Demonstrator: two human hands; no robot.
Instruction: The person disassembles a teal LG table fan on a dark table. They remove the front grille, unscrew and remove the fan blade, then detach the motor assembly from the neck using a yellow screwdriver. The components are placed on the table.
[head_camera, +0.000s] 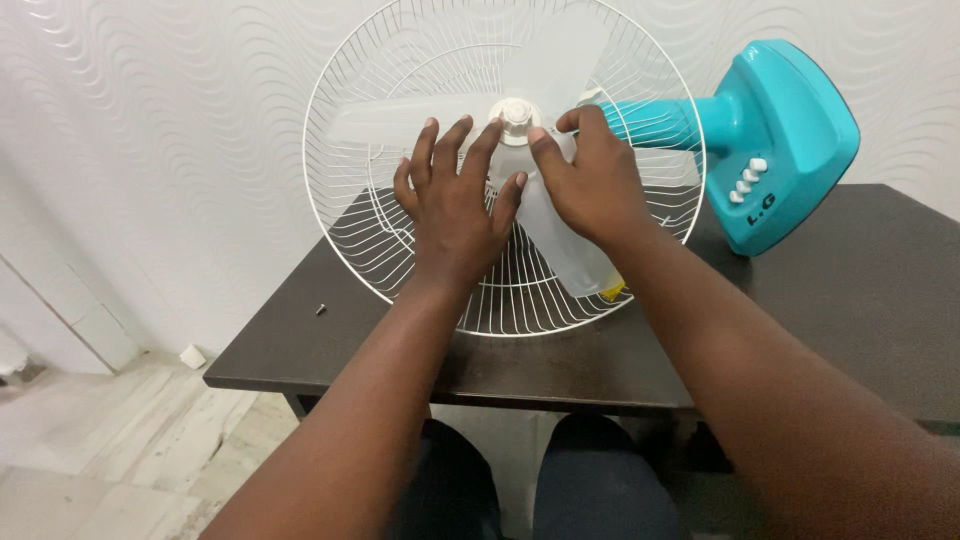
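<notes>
From where I watch, this reads as a room in a home, not a workshop. The wall (150, 130) behind is covered in white wallpaper embossed with a wavy pattern, a decorative finish for living space. The floor (120, 440) is pale marble-look tile, with a white skirting running along its edge at the left. I see a plain dark brown wooden table (860, 300) of the household kind serving as the work surface, with no bench, vice or tool rack in sight. On it lies a domestic table fan (770, 150) with a turquoise plastic body, and a single small screw (321, 309) sits loose on the tabletop.
</notes>
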